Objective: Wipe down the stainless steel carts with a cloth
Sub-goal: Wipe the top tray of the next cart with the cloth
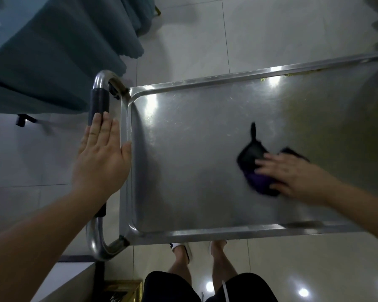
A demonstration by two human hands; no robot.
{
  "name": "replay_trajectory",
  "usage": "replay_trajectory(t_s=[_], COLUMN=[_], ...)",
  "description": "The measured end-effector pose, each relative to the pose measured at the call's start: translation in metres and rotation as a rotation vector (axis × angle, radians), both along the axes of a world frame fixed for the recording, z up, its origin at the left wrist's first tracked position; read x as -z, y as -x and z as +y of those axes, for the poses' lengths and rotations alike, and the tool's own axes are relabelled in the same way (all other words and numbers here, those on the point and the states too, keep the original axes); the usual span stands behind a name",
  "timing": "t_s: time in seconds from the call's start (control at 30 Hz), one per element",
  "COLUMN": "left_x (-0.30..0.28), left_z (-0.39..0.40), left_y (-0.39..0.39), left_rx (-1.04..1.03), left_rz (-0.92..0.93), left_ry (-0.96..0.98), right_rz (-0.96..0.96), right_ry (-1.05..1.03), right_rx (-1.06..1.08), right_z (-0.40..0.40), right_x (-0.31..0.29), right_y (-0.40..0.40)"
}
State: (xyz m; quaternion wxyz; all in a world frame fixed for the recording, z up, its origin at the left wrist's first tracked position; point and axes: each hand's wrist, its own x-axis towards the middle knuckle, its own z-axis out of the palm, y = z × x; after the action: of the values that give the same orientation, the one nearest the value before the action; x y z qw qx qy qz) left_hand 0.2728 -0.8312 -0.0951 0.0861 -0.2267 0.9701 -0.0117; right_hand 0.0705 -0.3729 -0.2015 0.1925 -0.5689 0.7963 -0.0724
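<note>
A stainless steel cart (183, 153) fills the middle of the view, its flat top tray seen from above with a raised rim. A dark cloth (252, 156), black with a purple part, lies on the tray right of centre. My right hand (292, 175) presses flat on the cloth and looks motion-blurred. My left hand (102, 158) rests flat, fingers together, on the cart's handle (97, 101), a steel tube with a black grip, at the tray's left end. Yellowish specks sit along the far rim (264, 79).
A teal draped cloth (52, 46) hangs over furniture at the upper left, close to the cart's handle. Pale floor tiles (205, 29) surround the cart. My legs and white shoes (183, 251) stand at the near rim. A gold-framed object (122, 290) sits at the bottom left.
</note>
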Motion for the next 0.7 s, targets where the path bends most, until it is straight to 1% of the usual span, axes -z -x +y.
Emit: replay_trajectory(t_s=[0.1, 0.23, 0.3, 0.37, 0.43, 0.53, 0.7], left_x=[0.001, -0.001, -0.002, -0.004, -0.005, -0.005, -0.004], left_z=[0.000, 0.001, 0.002, 0.003, 0.004, 0.005, 0.002], left_y=[0.000, 0.001, 0.002, 0.003, 0.004, 0.004, 0.001], left_rx=[0.001, -0.002, -0.005, -0.006, -0.010, -0.005, 0.008], left_rz=[0.000, 0.005, 0.004, 0.001, 0.008, 0.003, 0.019], left_ry=[0.011, -0.001, 0.002, 0.007, 0.008, 0.005, -0.023], right_rz=[0.016, -0.032, -0.066, -0.066, -0.053, -0.049, 0.001], right_ry=[-0.008, -0.034, -0.030, -0.031, -0.024, -0.001, 0.055], right_rx=[0.200, 0.492, 0.571, 0.595, 0.616, 0.649, 0.713], right_z=[-0.057, -0.122, -0.139, -0.143, -0.140, -0.121, -0.048], right_x=[0.002, -0.005, -0.008, -0.007, -0.006, -0.008, -0.005], right_y=[0.068, 0.141, 0.161, 0.166, 0.157, 0.119, -0.007])
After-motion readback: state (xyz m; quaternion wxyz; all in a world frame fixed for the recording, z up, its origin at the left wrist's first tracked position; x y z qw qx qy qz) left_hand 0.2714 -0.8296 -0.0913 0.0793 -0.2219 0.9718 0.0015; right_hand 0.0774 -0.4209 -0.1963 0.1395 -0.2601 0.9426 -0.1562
